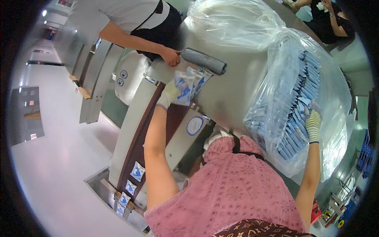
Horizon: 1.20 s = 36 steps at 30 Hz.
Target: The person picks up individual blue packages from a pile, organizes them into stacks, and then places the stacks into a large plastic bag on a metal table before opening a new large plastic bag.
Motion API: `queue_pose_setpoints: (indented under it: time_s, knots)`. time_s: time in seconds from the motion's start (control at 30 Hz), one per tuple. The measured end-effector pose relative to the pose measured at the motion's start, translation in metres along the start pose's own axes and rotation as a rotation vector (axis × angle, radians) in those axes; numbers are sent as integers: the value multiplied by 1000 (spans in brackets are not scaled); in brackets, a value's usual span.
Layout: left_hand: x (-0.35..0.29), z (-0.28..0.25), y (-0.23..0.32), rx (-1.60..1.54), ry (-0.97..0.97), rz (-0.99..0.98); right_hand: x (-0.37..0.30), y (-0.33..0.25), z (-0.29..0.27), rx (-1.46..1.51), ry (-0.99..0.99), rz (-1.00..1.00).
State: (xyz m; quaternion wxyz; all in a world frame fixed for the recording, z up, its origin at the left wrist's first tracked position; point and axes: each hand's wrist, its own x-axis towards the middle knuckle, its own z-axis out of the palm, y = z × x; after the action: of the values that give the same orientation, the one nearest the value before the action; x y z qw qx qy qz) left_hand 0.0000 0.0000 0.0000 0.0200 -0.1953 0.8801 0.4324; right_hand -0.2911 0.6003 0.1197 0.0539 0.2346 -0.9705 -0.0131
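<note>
**Steel table (237,94): hand contact at two points**

Note clear plastic bag (335,134) on top at right; maroon belt (173,120) at left. Note grey roll (203,61) at co-worker's hand (170,58). Find gloved left hand (169,94) pinching edge of front blue-and-white packet (184,94) near belt end. Find gloved right hand (313,122) against packet row (312,71) in bag; through glossy film, cannot tell whether pinching.

Several pillow-shaped packets (183,90), white with blue printing, overlapped in a loose cluster at the end of the brown conveyor belt (177,118), beside the metal bench (237,85). Many bluish packs (311,75) lay tightly lined up, their edges overlapping, in a long slanting block inside a large, clear plastic bag (335,106). The bag was wrinkled and glossy, spreading loosely around the block.
</note>
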Motion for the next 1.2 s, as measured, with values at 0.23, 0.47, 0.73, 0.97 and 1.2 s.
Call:
queue_pose_setpoints:
  time_s: [0.23, 0.47, 0.73, 0.97, 1.2]
  knots:
    - [59, 38, 58, 271, -548, -332, -4, -14, -7, 14, 37, -36]
    - [8, 119, 151, 537, -311, -111, -3, -11, 3, -29, 68, -11]
    - [32, 149, 183, 395, -693, 28, -1, -20, -6, -5, 91, -5]
    - [9, 181, 207, 585, -614, 265, -9, -25, -6, -15, 38, 57]
    - [-22, 199, 167, 448, -560, 166, 6, -26, -63, -17, -286, 46]
